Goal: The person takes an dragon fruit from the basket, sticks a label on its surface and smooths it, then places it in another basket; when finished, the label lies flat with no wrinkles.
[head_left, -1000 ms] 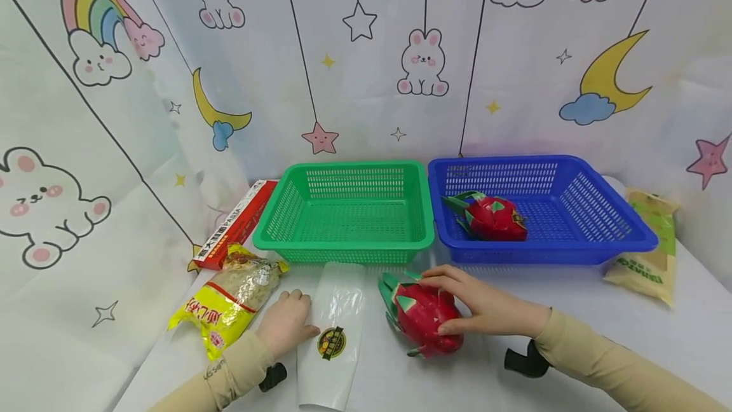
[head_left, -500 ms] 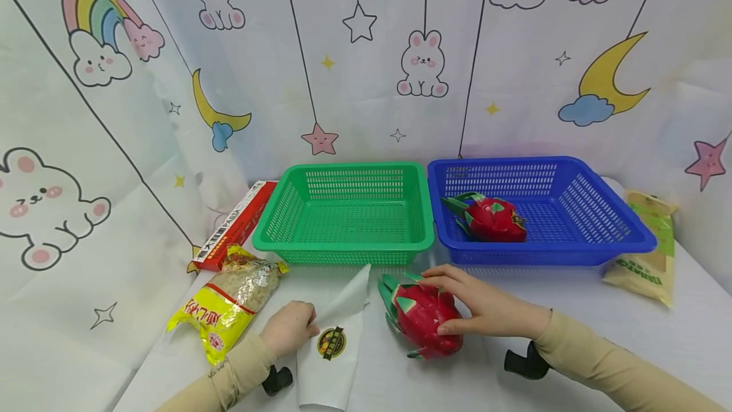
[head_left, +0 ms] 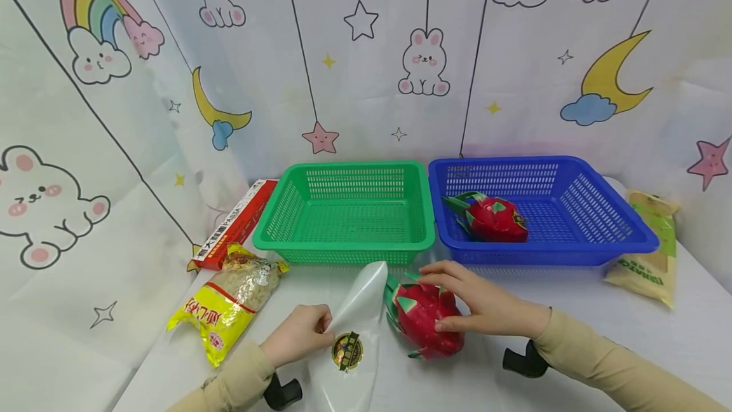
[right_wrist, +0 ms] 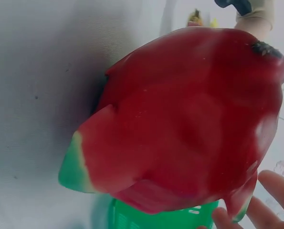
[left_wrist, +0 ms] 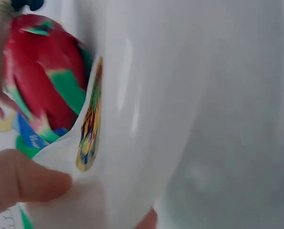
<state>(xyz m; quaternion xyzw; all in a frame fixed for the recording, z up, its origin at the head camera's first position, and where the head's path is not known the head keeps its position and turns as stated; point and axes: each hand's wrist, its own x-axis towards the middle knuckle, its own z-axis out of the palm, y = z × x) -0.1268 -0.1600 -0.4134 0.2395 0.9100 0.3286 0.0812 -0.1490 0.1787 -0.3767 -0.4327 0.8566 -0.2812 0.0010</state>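
In the head view my left hand pinches the left edge of a white plastic bag with a round fruit-print label. The left wrist view shows the thumb on the bag's face and a fingertip beyond it. My right hand holds a red dragon fruit with green-tipped scales, thumb on the near side and fingers over the far side. The dragon fruit fills most of the right wrist view; the hand's fingers show at the lower right. The bag's upper end leans against the fruit's green leaves.
A green basket and a blue basket stand at the back; a second dragon fruit lies in the blue one. At left are a red pasta box and a yellow food bag. A beige-green packet lies far right.
My left hand has taken hold of the white bag's edge, lifted it and drawn it rightward toward the dragon fruit. The right hand and its fruit have stayed put.
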